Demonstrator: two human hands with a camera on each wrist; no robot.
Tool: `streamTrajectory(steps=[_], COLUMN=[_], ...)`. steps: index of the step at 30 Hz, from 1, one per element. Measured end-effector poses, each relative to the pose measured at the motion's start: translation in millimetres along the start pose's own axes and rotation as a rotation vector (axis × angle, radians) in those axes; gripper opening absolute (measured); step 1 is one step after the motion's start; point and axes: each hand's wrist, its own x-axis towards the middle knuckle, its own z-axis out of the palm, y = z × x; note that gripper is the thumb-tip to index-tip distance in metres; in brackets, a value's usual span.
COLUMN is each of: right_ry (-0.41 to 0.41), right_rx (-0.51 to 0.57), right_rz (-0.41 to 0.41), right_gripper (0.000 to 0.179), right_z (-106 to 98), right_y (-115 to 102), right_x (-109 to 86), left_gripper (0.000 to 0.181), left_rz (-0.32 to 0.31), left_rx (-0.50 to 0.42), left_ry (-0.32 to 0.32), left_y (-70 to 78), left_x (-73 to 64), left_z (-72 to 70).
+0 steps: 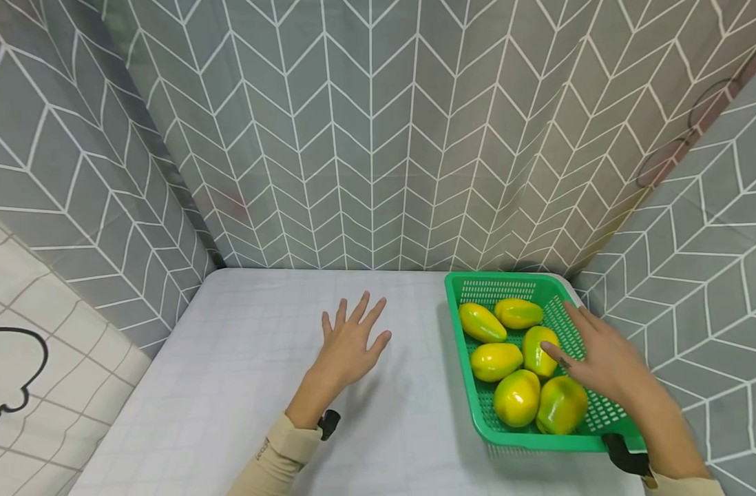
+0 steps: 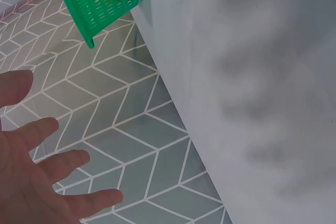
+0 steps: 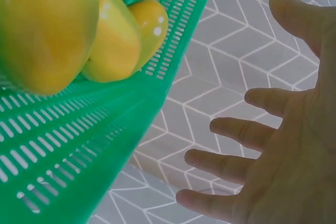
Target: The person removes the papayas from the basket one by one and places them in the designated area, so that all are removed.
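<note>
Several yellow-green mangoes (image 1: 517, 397) lie in a green plastic basket (image 1: 467, 406) on the right of the table. Over the basket's right side hovers my right hand (image 1: 607, 358), its fingers spread and holding nothing. In the right wrist view the same hand (image 3: 283, 145) is apart from the basket's rim (image 3: 157, 90), with mangoes (image 3: 113, 40) inside. My left hand (image 1: 350, 344) hangs above the white tabletop, left of the basket, fingers spread. The left wrist view shows that hand (image 2: 42, 171) with nothing in it, and a corner of the basket (image 2: 100, 3) beyond.
A white cloth-covered table (image 1: 242, 358) spreads out below the hands. Grey curtains (image 1: 372, 138) with a white chevron pattern stand behind it and at both sides. A white grid-patterned cloth (image 1: 43, 358) with a black outline hangs at the left.
</note>
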Motion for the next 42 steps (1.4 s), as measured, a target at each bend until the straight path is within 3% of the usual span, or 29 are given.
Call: streamTrajectory(steps=[15, 42], right_ry=[0.004, 0.041], right_rx=[0.054, 0.157], right_rz=[0.066, 0.165], right_gripper=[0.099, 0.091], right_z=[0, 23], right_y=[24, 59], right_x=[-22.6, -65.2], left_gripper=[0.063, 0.062], left_rz=[0.015, 0.048], left_rx=[-0.002, -0.024], left_ry=[-0.005, -0.012], left_y=[5.9, 14.4], left_x=[0.6, 0.8], left_z=[6.1, 9.7])
